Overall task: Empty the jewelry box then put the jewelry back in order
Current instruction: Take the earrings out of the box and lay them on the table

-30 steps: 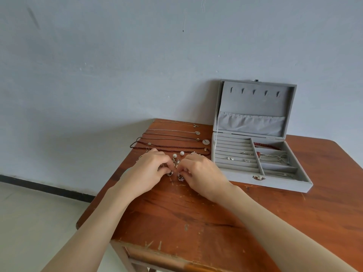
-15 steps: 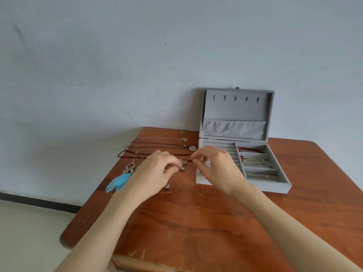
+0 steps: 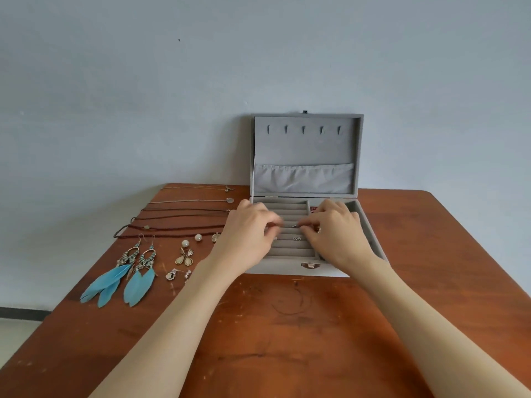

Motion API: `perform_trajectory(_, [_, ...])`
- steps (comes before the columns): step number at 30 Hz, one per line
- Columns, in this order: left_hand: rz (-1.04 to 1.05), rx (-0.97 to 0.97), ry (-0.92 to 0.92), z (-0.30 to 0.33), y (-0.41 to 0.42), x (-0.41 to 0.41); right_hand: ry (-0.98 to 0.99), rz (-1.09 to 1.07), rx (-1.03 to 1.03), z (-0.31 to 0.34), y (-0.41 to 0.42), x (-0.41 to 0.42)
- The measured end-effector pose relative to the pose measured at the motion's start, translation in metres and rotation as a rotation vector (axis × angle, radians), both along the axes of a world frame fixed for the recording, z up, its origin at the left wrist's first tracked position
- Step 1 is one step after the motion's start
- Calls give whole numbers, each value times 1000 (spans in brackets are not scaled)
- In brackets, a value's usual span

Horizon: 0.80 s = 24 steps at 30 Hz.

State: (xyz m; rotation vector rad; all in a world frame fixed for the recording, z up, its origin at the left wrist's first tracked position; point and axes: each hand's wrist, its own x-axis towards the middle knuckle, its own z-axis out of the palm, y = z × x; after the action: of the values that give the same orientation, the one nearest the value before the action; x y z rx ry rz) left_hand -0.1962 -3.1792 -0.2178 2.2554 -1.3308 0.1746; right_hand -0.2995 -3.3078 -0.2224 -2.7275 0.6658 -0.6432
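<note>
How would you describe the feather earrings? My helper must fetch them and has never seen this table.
Start at the open grey jewelry box at the back of the wooden table. Look left, past the necklaces, to the table's near left edge. The feather earrings lie there as a pair, the only bright blue pieces.

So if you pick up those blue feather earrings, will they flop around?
Probably. The blue feather earrings hang from thin hooks, so the feathers would likely dangle and sway. They look very light, and the feathers seem delicate, so easily bent.
</note>
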Motion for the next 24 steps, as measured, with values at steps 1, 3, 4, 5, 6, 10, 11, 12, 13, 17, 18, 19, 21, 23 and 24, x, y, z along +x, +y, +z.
perform_trajectory(1, [1, 57, -5, 0, -6, 1, 20, 5, -31, -1, 0, 0])
perform_trajectory(3, [-5, 136, -9, -1, -14, 1, 24, 5, -51, -2, 0, -1])
perform_trajectory(4, [-7, 147, -10, -1, -17, 1, 19, 5, -42, -2, 0, -2])
perform_trajectory(5, [-8, 148, -12, -2, -19, 1, 18, 5, -24, -2, 0, -1])
perform_trajectory(6, [-9, 145, -15, -2, -20, 0, 20, 4, 0, -2, -1, -1])
perform_trajectory(10, [-18, 108, -16, -1, -22, -2, 35, 5, 152, 1, -3, 3])
perform_trajectory(11, [-16, 102, -2, 0, -23, -2, 42, 7, 193, 2, -3, 3])
perform_trajectory(12, [-12, 101, 14, 1, -24, -2, 49, 8, 227, 3, -4, 4])
perform_trajectory(13, [-7, 107, 26, 2, -25, -2, 53, 9, 250, 4, -5, 5])
perform_trajectory(17, [7, 140, 113, 7, -31, 0, 55, 8, 265, 4, -5, 6])
perform_trajectory(18, [9, 138, 157, 8, -32, 0, 53, 7, 258, 3, -5, 6])
perform_trajectory(19, [11, 133, 191, 9, -33, 0, 49, 5, 251, 3, -4, 6])
perform_trajectory(21, [20, 129, 216, 10, -34, 0, 41, -2, 239, 2, -5, 5])
perform_trajectory(23, [31, 133, 219, 11, -35, -1, 31, -14, 239, 2, -5, 5])
perform_trajectory(24, [38, 137, 222, 12, -35, -2, 25, -20, 239, 1, -5, 5])
